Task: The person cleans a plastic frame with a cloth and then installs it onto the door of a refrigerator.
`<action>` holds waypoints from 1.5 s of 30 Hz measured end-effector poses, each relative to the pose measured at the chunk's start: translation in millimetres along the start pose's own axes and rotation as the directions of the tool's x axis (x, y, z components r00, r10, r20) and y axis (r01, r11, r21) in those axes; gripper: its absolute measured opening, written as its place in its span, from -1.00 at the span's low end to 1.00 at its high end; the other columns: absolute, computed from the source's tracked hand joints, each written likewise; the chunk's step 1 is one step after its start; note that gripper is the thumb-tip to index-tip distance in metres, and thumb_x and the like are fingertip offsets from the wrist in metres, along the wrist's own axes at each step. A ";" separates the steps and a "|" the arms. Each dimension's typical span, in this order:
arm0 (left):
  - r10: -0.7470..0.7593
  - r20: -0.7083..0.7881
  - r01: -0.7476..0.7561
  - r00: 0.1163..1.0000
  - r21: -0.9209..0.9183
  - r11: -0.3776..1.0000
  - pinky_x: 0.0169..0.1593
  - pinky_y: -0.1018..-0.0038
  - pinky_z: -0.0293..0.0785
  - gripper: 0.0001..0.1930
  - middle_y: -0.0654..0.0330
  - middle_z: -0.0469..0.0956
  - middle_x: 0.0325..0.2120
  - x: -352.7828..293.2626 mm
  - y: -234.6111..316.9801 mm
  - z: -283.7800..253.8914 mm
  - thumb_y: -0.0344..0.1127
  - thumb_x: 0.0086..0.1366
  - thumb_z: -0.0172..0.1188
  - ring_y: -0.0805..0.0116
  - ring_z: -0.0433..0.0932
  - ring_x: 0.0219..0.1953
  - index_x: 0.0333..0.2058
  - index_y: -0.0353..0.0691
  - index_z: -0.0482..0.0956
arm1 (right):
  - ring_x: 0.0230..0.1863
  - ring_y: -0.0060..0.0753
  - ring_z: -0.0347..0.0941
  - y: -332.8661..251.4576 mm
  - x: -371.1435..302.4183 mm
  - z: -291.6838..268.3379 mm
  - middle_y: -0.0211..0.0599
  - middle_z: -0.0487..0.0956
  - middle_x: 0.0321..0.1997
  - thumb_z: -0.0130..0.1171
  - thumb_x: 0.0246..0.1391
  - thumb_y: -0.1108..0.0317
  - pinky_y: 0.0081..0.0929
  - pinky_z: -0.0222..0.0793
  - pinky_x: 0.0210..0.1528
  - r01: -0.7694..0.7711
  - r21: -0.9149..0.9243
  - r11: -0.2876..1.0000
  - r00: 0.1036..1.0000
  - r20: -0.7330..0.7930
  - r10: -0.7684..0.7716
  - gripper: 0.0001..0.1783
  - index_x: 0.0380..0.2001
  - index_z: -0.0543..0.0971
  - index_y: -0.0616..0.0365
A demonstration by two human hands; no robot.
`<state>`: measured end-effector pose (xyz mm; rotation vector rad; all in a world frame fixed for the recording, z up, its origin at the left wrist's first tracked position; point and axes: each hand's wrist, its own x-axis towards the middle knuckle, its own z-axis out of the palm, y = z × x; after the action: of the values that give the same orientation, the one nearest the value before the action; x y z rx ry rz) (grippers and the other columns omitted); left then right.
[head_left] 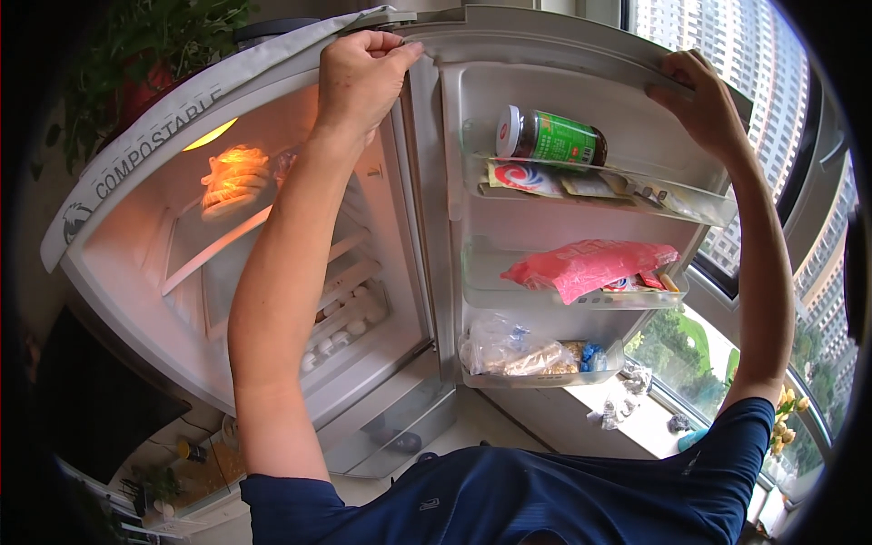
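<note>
Head view shows the left hand [365,84] raised at the top inner corner of the fridge door [563,44], thumb and fingers drawn together; I cannot tell whether they pinch anything. Farther along, the right hand [701,98] has its fingers clamped over the door's top edge. The door stands open to the right of the fridge [123,272], bearing a jar [568,136] on its side, a pink bag [595,263] below, and a clear plastic bag [498,341] lowest.
</note>
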<state>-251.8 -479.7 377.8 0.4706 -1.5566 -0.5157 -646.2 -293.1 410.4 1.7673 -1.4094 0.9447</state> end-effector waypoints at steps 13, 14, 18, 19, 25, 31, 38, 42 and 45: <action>0.143 0.011 -0.143 0.990 0.101 0.985 -0.27 0.40 0.57 -0.80 0.19 0.71 -0.47 -6.4 5.7 -3.1 -0.31 0.29 0.43 0.42 0.64 -0.41 -0.32 -0.36 0.71 | -0.02 -0.18 0.64 -7.3 0.9 4.1 -0.17 0.62 0.00 0.55 0.09 0.24 -0.28 0.54 0.08 0.006 0.018 1.000 1.000 -0.021 -0.005 -0.50 0.03 0.65 0.26; 0.149 0.000 -0.149 0.989 0.105 0.983 -0.27 0.39 0.57 -0.82 0.18 0.71 -0.47 -5.2 3.1 -6.5 -0.32 0.29 0.42 0.41 0.64 -0.41 -0.32 -0.36 0.71 | -0.02 -0.18 0.64 -8.7 3.1 4.5 -0.17 0.62 0.00 0.55 0.09 0.24 -0.28 0.54 0.08 0.019 0.027 0.999 1.000 -0.017 -0.019 -0.50 0.03 0.65 0.26; 0.294 -0.075 -0.280 0.953 0.154 0.948 -0.30 0.26 0.61 -0.82 0.04 0.69 -0.54 1.0 -12.6 4.1 -0.31 0.17 0.42 0.21 0.68 -0.46 -0.45 -0.32 0.71 | -0.07 -0.44 0.54 -5.9 1.0 9.3 -0.33 0.56 -0.09 0.48 0.11 0.29 -0.46 0.46 0.04 -0.116 0.050 0.992 0.993 0.011 0.116 -0.56 0.03 0.68 0.23; 0.336 -0.119 -0.313 0.934 0.180 0.933 -0.27 0.22 0.64 -0.83 -0.01 0.71 -0.52 10.6 -25.7 15.0 -0.30 0.14 0.41 0.12 0.73 -0.42 -0.48 -0.29 0.71 | -0.10 -0.47 0.49 8.6 1.9 8.2 -0.37 0.50 -0.15 0.43 0.12 0.32 -0.47 0.43 0.01 -0.101 0.049 0.994 0.993 0.059 0.098 -0.63 -0.04 0.66 0.25; 0.179 -0.118 -0.156 0.977 0.177 0.972 -0.29 0.39 0.60 -0.76 0.14 0.73 -0.50 -11.0 2.0 3.5 -0.27 0.20 0.52 0.40 0.66 -0.45 -0.39 -0.36 0.74 | -0.04 -0.47 0.45 57.6 1.1 25.4 -0.36 0.49 -0.09 0.31 0.21 0.37 -0.45 0.42 0.04 -0.065 0.062 0.996 0.996 0.061 0.061 -0.65 0.04 0.59 0.21; 0.160 -0.138 -0.132 0.977 0.195 0.972 -0.27 0.36 0.62 -0.71 0.09 0.74 -0.52 -11.6 10.3 9.7 -0.21 0.16 0.55 0.33 0.70 -0.45 -0.43 -0.36 0.76 | -0.04 -0.43 0.48 68.2 1.5 18.5 -0.33 0.51 -0.10 0.32 0.20 0.39 -0.44 0.43 0.06 -0.079 0.090 0.993 0.995 0.064 0.074 -0.62 0.07 0.59 0.21; 0.228 -0.115 -0.186 0.967 0.291 0.938 -0.32 0.47 0.58 -0.63 0.15 0.76 -0.45 -1.6 -2.4 6.5 -0.14 0.17 0.59 0.49 0.66 -0.43 -0.27 -0.37 0.76 | -0.05 -0.37 0.55 -2.0 -0.7 4.2 -0.28 0.56 -0.09 0.40 0.21 0.35 -0.40 0.47 0.06 -0.010 0.070 0.997 1.000 0.000 0.010 -0.70 -0.04 0.64 0.24; 0.283 -0.130 -0.222 0.950 0.353 0.909 -0.32 0.50 0.59 -0.50 0.28 0.61 -0.41 3.4 -1.6 5.3 -0.14 0.08 0.69 0.51 0.54 -0.43 -0.19 -0.35 0.66 | 0.01 -0.25 0.62 4.8 2.2 -0.2 -0.20 0.62 0.02 0.46 0.22 0.23 -0.34 0.51 0.14 0.007 -0.094 0.996 0.993 -0.117 -0.018 -0.63 0.01 0.68 0.17; 0.171 -0.114 -0.135 0.979 0.271 0.953 -0.45 0.52 0.60 -0.44 0.27 0.62 -0.35 8.1 -6.8 6.5 -0.12 0.09 0.70 0.55 0.56 -0.40 -0.11 -0.36 0.63 | 0.14 -0.13 0.63 12.2 6.9 -5.2 -0.19 0.65 0.19 0.49 0.21 0.12 -0.27 0.54 0.23 0.072 -0.392 0.917 0.960 -0.223 -0.171 -0.55 0.08 0.70 0.10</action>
<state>-258.8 -489.7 380.1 0.5693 -1.5214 -0.1533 -657.7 -294.2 419.8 1.3729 -1.2065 0.7389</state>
